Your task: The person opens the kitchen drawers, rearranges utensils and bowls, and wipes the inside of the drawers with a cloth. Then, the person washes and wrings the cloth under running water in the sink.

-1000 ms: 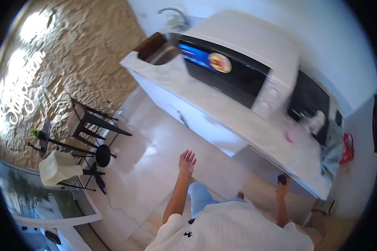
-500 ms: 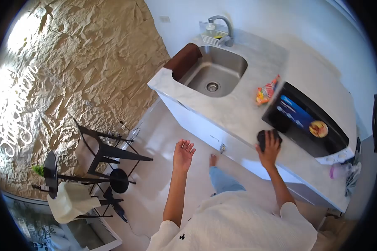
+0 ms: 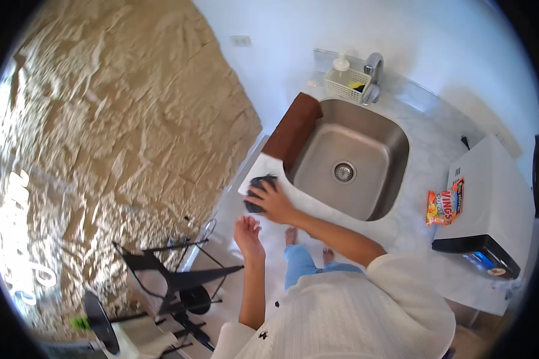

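My right hand (image 3: pixel 273 202) is wrapped over a black cloth-like item (image 3: pixel 260 192), pressed on the left front corner of the pale marbled counter (image 3: pixel 335 216). Just below that corner, my left hand (image 3: pixel 248 237) hangs in the air with its fingers curled loosely, holding nothing that I can see. A steel sink (image 3: pixel 347 170) lies to the right of my right hand. Over the sink's left edge is a folded brown cloth (image 3: pixel 294 128).
Behind the sink are a grey faucet (image 3: pixel 374 69) and a white basket (image 3: pixel 346 87) with a pump bottle. A snack packet (image 3: pixel 444 204) leans by the white microwave (image 3: pixel 491 194) at right. A black chair (image 3: pixel 173 275) stands lower left, beside the rough stone wall (image 3: pixel 120 119).
My right hand has slid the black item along the counter from beside the microwave to the left corner. The view has shifted left, toward the sink. My left hand stays raised and free.
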`<act>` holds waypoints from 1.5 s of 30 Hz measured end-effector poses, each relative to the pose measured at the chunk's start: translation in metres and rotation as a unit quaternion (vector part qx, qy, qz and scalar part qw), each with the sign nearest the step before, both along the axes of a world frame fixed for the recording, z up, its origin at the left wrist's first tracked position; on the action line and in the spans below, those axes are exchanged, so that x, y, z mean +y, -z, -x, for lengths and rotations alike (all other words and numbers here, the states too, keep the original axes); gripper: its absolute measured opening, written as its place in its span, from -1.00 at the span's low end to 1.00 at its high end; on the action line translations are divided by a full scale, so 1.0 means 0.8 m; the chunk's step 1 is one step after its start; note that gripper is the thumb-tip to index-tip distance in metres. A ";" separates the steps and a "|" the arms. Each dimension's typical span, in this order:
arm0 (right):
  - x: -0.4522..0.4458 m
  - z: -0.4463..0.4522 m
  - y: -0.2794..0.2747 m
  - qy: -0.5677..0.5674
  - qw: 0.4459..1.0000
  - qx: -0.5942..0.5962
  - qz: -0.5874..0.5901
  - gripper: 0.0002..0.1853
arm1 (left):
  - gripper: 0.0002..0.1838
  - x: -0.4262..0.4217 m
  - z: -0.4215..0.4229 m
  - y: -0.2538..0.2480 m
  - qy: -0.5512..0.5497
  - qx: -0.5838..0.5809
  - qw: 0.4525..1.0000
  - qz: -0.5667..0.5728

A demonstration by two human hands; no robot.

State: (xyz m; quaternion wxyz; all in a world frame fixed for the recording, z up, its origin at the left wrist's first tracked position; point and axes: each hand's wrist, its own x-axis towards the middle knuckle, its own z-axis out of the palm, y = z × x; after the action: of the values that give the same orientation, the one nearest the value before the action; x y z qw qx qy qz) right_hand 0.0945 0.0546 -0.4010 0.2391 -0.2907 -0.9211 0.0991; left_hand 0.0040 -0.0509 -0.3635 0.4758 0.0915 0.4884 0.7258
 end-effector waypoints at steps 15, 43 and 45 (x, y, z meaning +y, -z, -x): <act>-0.068 -0.188 -0.015 0.644 0.759 0.025 0.094 -0.45 | -0.45 0.493 -0.317 0.030 0.635 -0.012 0.773 0.021; 0.115 -0.235 0.015 0.447 0.797 -0.044 0.403 -0.59 | -0.64 0.513 -0.324 -0.005 0.788 0.549 0.277 -0.042; 0.130 -0.236 0.017 0.418 0.795 -0.039 0.439 -0.51 | -0.55 0.505 -0.312 -0.024 0.733 0.617 0.278 -0.072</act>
State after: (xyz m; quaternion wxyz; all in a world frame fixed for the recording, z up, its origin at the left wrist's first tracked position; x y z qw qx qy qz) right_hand 0.2835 0.1587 -0.4143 0.0683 -0.7247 -0.5762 0.3717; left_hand 0.2539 0.3528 -0.3447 0.3560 0.8652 0.3103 -0.1684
